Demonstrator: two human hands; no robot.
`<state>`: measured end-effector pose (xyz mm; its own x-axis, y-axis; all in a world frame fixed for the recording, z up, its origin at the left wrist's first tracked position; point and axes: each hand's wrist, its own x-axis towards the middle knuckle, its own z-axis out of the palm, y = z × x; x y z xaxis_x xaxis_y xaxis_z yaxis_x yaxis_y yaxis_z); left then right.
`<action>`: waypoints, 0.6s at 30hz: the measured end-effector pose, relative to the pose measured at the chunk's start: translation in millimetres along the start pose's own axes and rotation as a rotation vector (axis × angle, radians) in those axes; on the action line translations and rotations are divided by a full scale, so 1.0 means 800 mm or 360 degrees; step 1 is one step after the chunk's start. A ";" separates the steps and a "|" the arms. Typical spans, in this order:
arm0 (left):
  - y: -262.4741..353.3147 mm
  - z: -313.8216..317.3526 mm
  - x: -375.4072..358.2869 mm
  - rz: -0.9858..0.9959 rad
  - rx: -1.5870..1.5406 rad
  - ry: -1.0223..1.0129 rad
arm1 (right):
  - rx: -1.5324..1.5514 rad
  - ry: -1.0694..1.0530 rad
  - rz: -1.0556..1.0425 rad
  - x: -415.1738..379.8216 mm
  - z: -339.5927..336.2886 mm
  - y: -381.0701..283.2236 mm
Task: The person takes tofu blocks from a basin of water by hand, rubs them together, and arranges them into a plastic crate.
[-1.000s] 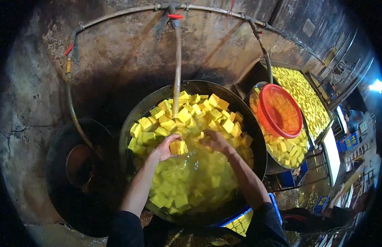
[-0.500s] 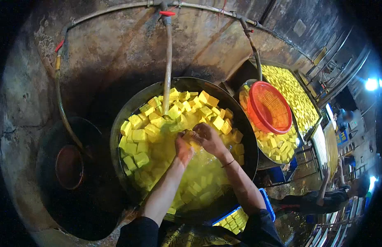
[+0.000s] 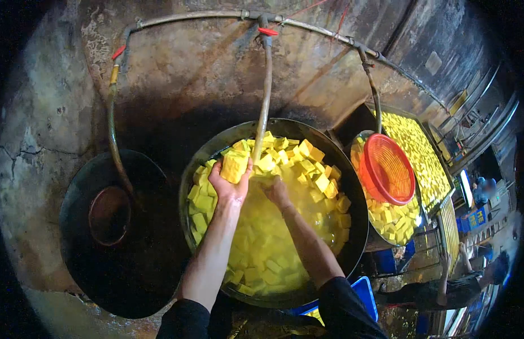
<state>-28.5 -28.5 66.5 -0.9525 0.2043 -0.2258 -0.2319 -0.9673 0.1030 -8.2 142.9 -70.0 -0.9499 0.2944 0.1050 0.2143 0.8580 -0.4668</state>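
Brown wall: it rises behind everything, stained and streaked, with a pipe running across its upper part.
Vat: it stands right in front of you, wide and round, filled with cloudy yellow water and blocks, some heaped above the surface at the far side, others under it.
Tub: dark, to the left of your vat, with a reddish bowl inside.
Tray: off to your right, covered in small yellow pieces.
Person: at the far right, in dark clothes, well apart from you.
Pan: between your vat and the tray, full of yellow blocks.
Red basket: tilted over the pan.
Hose: it hangs from the pipe and reaches down into your vat, beside your hands.
Blue crate: just beside the near right edge of your vat.
Left hand: palm up over the vat, your fingers clamped around one block.
Right hand: low at the water; you have its fingertips partly hidden, so whether they are apart or together cannot be told.
Held block: yellow, in your left palm, above the heaped blocks.
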 end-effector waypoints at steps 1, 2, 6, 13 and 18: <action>0.011 -0.003 0.006 0.0024 -0.0023 0.0001 | 0.0230 0.0054 -0.0013 -0.007 0.006 0.000; 0.023 -0.008 0.010 0.0042 -0.0019 -0.0001 | 0.0462 0.0105 -0.0023 -0.009 0.010 0.001; 0.053 -0.003 0.000 0.0101 -0.0051 0.0022 | 0.1546 -0.0490 0.0141 -0.021 -0.031 -0.002; 0.066 -0.010 0.005 0.0094 -0.0077 0.0086 | 0.2002 -0.0954 0.0540 -0.011 -0.111 -0.051; 0.075 -0.020 0.008 0.0092 0.0075 0.0097 | 0.0998 -0.0550 0.0254 -0.025 -0.129 -0.146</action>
<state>-45.1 -87.6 56.1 -0.9511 0.1375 -0.2767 -0.1874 -0.9687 0.1628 9.2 80.0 73.2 -0.9578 0.1569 -0.2407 0.2837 0.3830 -0.8791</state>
